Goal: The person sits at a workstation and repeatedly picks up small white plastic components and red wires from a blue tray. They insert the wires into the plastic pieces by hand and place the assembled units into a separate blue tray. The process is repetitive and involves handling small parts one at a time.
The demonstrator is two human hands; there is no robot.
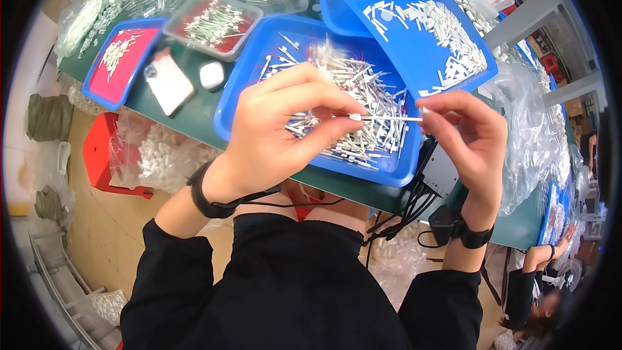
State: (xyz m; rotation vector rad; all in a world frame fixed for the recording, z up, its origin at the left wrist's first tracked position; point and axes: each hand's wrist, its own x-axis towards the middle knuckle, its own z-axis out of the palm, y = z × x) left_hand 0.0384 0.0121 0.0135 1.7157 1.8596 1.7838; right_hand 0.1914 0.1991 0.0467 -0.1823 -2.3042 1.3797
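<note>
A thin white stick (pixel 392 118) with a small white block at its left end is held level between my two hands. My left hand (pixel 275 123) pinches the block end between thumb and forefinger. At the other end my right hand (pixel 470 133) is closed in a pinch, with a small white piece showing between the fingertips. Whether the stick's tip enters that piece I cannot tell. Beneath my hands is a deep blue tray (pixel 227 110) heaped with similar white sticks (pixel 382 91). A blurred white patch shows above the heap.
Another blue tray (pixel 402 45) with short white tube-like pieces overlaps the right side. Farther left are a clear box of sticks (pixel 214 23), a pink-lined tray (pixel 113 81), a phone (pixel 170 83) and a white case (pixel 211 76). Cables (pixel 414 201) hang at the edge; another person's arm (pixel 544 256) shows right.
</note>
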